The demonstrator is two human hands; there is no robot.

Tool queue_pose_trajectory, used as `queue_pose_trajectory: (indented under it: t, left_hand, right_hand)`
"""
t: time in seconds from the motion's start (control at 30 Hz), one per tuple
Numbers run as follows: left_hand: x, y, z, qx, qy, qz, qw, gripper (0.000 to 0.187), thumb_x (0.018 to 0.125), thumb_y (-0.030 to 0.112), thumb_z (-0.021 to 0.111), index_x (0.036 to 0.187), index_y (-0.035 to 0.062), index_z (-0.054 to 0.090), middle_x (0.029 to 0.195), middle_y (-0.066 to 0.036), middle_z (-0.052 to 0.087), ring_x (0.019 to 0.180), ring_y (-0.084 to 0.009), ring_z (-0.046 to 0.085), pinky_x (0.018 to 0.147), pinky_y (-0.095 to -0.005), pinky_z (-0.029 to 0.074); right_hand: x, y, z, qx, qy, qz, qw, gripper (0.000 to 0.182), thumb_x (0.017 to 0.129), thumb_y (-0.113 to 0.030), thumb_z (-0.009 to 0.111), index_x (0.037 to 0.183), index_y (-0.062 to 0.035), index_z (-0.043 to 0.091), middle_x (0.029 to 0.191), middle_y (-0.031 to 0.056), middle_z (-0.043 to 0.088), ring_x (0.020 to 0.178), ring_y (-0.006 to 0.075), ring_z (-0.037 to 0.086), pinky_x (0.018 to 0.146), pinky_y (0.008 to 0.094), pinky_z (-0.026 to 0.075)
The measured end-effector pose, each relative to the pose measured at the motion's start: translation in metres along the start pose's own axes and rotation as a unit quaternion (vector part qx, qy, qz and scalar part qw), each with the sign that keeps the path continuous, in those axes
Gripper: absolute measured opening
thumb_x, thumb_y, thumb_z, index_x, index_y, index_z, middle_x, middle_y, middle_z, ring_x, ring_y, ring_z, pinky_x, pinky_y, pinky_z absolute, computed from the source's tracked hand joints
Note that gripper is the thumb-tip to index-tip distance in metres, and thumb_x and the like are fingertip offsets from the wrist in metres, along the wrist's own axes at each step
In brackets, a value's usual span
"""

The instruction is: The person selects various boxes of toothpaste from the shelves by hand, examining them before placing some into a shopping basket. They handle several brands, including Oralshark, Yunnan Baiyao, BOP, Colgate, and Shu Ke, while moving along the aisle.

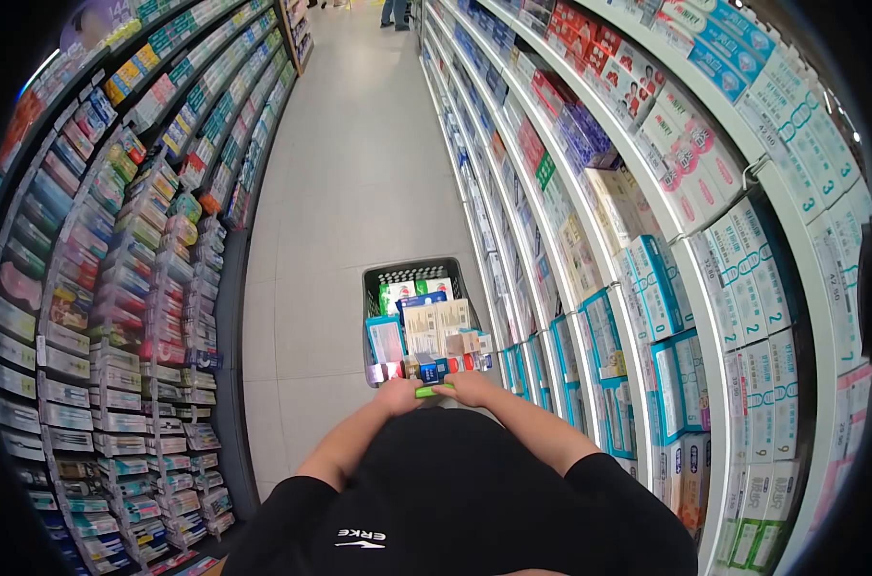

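Observation:
Both hands grip the green handle (425,392) of a dark shopping basket cart (370,288) directly in front of my body. My left hand (399,396) is wrapped round the handle's left side, and my right hand (468,388) closes on its right side, close by. Inside the basket lie several packaged goods: pale cartons (423,324) in the middle, a light blue pack (385,339) at the left, and green and white packs (398,293) at the far end. A small dark blue box (430,372) sits nearest the handle.
Shelves of boxed goods (666,288) line the right side, close to the basket. On the left, racks of hanging small packages (138,317) run along the aisle. Grey tiled floor (359,163) stretches ahead, with a person's legs (395,13) at the far end.

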State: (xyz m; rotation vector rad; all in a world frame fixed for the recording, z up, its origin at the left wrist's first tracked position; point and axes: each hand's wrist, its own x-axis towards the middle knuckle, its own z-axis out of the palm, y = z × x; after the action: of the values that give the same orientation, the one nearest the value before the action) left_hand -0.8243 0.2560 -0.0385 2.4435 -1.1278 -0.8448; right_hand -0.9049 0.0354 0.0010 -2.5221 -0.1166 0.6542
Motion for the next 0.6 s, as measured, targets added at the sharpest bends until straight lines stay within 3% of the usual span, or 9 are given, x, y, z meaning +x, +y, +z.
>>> queue_pose_trajectory:
  t: [0.23,0.4,0.53,0.6]
  left_hand:
    - [-0.022,-0.014,-0.008,-0.030,-0.001,0.048,0.998,0.029,0.085,0.034,0.068,0.102,0.0105,0.065,0.095,-0.016,0.072,0.091,-0.0363,0.070,0.081,-0.0480,0.055]
    - [-0.046,-0.021,-0.015,-0.017,-0.003,0.078,0.997,0.026,0.085,0.030,0.069,0.102,0.0105,0.065,0.097,-0.016,0.071,0.093,-0.0362,0.069,0.083,-0.0482,0.054]
    - [-0.063,-0.031,-0.014,0.005,-0.005,0.080,0.997,0.024,0.085,0.028,0.069,0.101,0.0112,0.065,0.096,-0.015,0.071,0.093,-0.0356,0.069,0.081,-0.0482,0.055]
    - [-0.075,-0.031,-0.013,0.013,-0.005,0.072,0.997,0.023,0.085,0.028,0.069,0.101,0.0115,0.065,0.095,-0.015,0.071,0.092,-0.0354,0.070,0.080,-0.0482,0.055]
  right_hand:
    - [-0.006,-0.016,0.022,0.031,0.014,0.033,0.999,0.065,0.099,-0.065,0.042,0.093,-0.0059,0.069,0.094,0.0218,0.070,0.091,0.0418,0.067,0.082,0.0513,0.051]
    - [-0.022,-0.036,0.053,0.033,0.061,0.039,0.997,0.055,0.099,-0.059,0.050,0.093,-0.0059,0.064,0.093,0.0199,0.068,0.091,0.0413,0.066,0.078,0.0502,0.049]
    - [-0.031,-0.053,0.087,-0.007,0.094,0.062,0.994,0.046,0.099,-0.056,0.051,0.107,-0.0126,0.064,0.090,0.0140,0.071,0.091,0.0377,0.069,0.076,0.0552,0.049]
    - [-0.035,-0.064,0.098,-0.022,0.081,0.067,0.994,0.042,0.099,-0.051,0.053,0.110,-0.0110,0.062,0.094,0.0164,0.071,0.091,0.0387,0.069,0.077,0.0547,0.050]
